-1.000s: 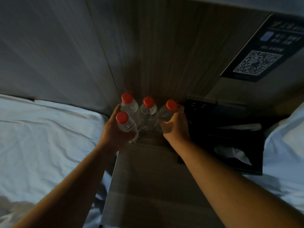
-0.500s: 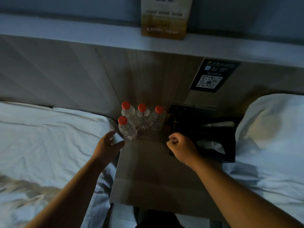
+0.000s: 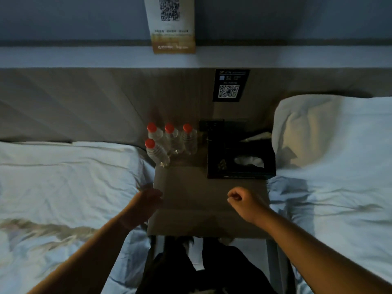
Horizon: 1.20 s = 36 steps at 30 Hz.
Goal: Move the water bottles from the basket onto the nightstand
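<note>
Right hand (image 3: 240,199): fingers (image 3: 233,195) curled into a loose fist, holding nothing, poised over the near right part of the nightstand (image 3: 197,187). Left hand (image 3: 146,200): blurred, at the nightstand's left edge; it holds nothing, but whether its fingers are spread or curled cannot be told.

Between the two hands lies bare nightstand top. Beyond the fingertips, well apart from both hands, four bottles (image 3: 171,141) stand upright in the far left corner of the nightstand, all clear with red caps. Three form a row against the headboard (image 3: 84,107); the fourth (image 3: 157,152) stands just in front of the leftmost one, nearest the left hand and close to the nightstand's left edge. The bottles stand close together; whether they touch cannot be told.

Beyond the right hand, and to the right of the bottles, sits a black tissue box (image 3: 241,160) with a white tissue showing in its opening. On the headboard above it is a dark QR sign (image 3: 230,85). Farther up, a card (image 3: 170,24) with another QR code stands on the ledge (image 3: 84,57).

Outside the left hand lies a bed (image 3: 63,177) with white sheets; outside the right hand, a second bed (image 3: 339,198) with a pillow (image 3: 318,128). Both forearms are bare. The basket is out of view.
</note>
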### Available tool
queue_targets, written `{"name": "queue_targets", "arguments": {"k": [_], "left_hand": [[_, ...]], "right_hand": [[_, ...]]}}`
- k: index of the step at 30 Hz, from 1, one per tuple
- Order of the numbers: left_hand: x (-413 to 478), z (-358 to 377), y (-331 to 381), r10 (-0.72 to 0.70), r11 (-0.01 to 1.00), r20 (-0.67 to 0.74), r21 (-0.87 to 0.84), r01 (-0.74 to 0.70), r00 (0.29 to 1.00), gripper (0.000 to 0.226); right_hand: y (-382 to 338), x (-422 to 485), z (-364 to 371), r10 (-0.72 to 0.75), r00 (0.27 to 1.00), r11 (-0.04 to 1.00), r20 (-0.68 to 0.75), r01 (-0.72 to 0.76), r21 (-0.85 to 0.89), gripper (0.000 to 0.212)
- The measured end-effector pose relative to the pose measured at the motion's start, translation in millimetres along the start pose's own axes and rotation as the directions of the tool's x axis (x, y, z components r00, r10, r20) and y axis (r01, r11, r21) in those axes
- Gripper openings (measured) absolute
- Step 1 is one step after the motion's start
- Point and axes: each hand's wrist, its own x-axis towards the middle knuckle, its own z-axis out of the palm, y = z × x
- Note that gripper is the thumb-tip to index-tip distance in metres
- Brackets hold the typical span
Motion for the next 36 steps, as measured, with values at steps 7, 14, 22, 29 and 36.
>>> {"name": "queue_targets", "arguments": {"k": [7,14,22,29,36], "left_hand": [[4,-7,-25,-0.096,0.989,0.201,0.126,0.071,0.975,0.015],[4,-6,-50,-0.220,0.975,0.355,0.041,0.220,0.909,0.012],[-28,5,-69,-0.038,0.963,0.476,0.251,-0.094,0.879,0.012],[-12,41,-69,-0.199,0.688,0.654,0.623,-0.371,0.730,0.015],[-20,126,-40,-0.184,0.491,0.772,0.609,-0.623,0.609,0.023]], "right_hand": [[15,-39,27,0.142,0.989,0.990,-0.043,-0.142,0.002,0.020],[27,-102,77,0.305,0.941,0.952,-0.149,-0.305,0.027,0.020],[61,-191,155,0.477,0.833,0.869,-0.280,-0.400,0.291,0.019],[99,-279,231,0.742,0.616,0.631,-0.265,-0.506,0.588,0.015],[125,-336,307,0.892,0.435,0.332,-0.122,-0.448,0.830,0.007]]}}
